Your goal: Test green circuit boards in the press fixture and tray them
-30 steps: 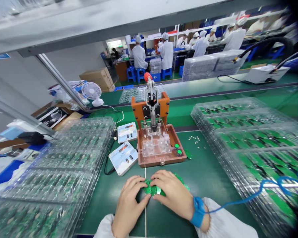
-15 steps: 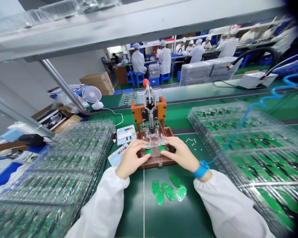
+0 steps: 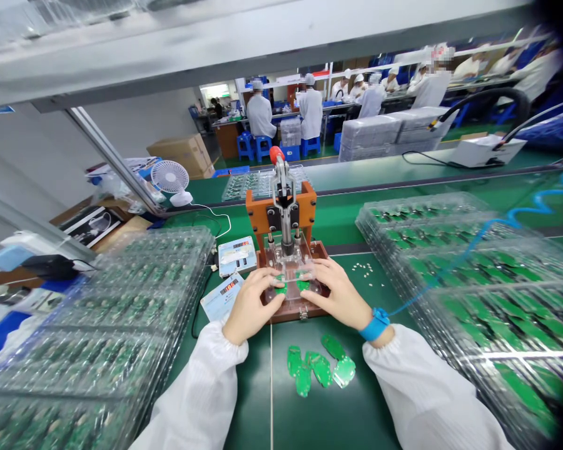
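An orange-brown press fixture (image 3: 288, 247) with a red-knobbed lever (image 3: 276, 156) stands at the middle of the green mat. My left hand (image 3: 251, 305) pinches a small green circuit board (image 3: 280, 286) on the fixture's clear plate. My right hand (image 3: 338, 294), with a blue wrist strap (image 3: 374, 324), pinches a second green board (image 3: 303, 284) beside it. Several loose green boards (image 3: 319, 365) lie on the mat between my forearms.
Stacks of clear trays with green boards stand at the left (image 3: 122, 319) and right (image 3: 473, 269). Two small counter boxes (image 3: 237, 255) sit left of the fixture. A small white fan (image 3: 171, 178) is behind. People in white coats work at far benches.
A second ago both hands lay on the loose boards near me. They reached forward to the fixture, each with a board, and now press those boards lower onto its plate.
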A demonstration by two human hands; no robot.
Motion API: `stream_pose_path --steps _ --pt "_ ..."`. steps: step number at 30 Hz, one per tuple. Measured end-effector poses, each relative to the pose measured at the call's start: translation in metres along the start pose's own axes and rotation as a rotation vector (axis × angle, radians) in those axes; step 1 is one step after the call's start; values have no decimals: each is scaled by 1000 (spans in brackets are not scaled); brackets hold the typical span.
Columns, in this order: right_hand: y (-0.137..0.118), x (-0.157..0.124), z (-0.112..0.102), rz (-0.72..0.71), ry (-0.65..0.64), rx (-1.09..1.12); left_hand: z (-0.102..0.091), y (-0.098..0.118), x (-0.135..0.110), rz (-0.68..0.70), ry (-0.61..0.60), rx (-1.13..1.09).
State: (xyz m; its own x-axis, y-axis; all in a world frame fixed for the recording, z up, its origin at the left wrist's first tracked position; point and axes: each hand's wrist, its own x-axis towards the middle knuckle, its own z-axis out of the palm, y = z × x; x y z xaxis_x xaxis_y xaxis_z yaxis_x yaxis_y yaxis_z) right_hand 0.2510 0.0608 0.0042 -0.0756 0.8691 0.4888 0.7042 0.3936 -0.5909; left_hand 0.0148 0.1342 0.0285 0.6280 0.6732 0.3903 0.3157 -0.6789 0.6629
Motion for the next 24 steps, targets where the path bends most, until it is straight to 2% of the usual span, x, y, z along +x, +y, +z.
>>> stream_pose_path --steps 6,10,13,16,18,20,24 --pt "-2 -1 -1 -5 -18 16 7 0 -6 43 80 29" --pt "-4 -3 -1 -5 16 59 11 -1 -10 72 123 52" --pt "-5 -3 -7 32 140 100 13 5 -14 111 231 115" --pt "-9 4 -22 133 377 130 17 20 -20 239 311 130" --pt "-18 18 -35 175 504 154 24 29 -24 374 234 128" --pt "-32 38 -48 156 560 200 35 35 -29 494 90 145" --pt "-57 98 -73 -51 571 218 52 34 -37 583 -130 210"
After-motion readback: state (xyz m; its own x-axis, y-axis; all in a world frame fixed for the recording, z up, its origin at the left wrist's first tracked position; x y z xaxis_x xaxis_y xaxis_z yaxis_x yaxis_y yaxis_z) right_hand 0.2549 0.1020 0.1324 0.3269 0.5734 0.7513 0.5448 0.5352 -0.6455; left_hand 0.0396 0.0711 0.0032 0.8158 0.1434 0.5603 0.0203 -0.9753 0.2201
